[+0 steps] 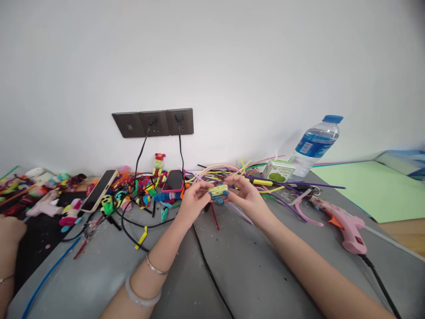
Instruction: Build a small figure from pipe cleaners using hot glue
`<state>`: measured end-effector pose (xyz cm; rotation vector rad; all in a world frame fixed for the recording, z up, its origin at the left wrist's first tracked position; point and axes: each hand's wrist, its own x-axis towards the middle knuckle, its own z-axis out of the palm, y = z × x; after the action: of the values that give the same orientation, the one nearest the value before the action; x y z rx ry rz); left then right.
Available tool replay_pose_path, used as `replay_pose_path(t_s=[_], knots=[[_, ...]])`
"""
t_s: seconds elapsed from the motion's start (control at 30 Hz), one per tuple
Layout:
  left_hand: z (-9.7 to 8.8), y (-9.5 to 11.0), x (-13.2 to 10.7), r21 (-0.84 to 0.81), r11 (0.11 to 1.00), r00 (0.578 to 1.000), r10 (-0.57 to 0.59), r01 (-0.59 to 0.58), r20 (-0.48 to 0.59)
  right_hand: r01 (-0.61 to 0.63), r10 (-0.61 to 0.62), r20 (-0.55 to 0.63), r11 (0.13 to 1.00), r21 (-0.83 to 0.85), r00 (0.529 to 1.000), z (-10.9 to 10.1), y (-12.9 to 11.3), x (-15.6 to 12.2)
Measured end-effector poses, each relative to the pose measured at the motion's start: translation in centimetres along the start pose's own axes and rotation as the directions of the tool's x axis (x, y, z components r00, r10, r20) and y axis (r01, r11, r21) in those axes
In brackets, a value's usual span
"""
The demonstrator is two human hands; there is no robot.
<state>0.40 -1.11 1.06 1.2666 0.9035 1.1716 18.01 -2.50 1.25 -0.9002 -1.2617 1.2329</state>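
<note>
Between my two hands, above the grey table (232, 274), is a small yellow fuzzy pipe-cleaner piece (218, 190) with blue along its lower edge. The fingers and thumb of my left hand (191, 201) are closed on its left end. My right hand (248, 198) pinches the right end in the same way. The fingertips hide both ends. Behind my hands lie loose pipe cleaners (229, 170) in yellow, purple and pink. A dark red pipe cleaner (215, 217) lies just below the held piece.
A pink glue gun (348, 226) with a black cord lies right. Behind are a water bottle (315, 146), a juice carton (278, 170) and a pink-cased phone (173, 180). Black cables cross the table. Left are fuzzy figures (71, 213), another phone (99, 190) and another person's hand (11, 230).
</note>
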Motion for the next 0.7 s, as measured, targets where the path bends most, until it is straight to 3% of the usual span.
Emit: replay_pose_path(t_s=[0.7], knots=[[0.22,0.13,-0.16,0.01,1.0,1.0,0.02,-0.02,0.024,0.011,-0.011,0.008,1.0,0.01,1.0,0.21,0.0,0.01]])
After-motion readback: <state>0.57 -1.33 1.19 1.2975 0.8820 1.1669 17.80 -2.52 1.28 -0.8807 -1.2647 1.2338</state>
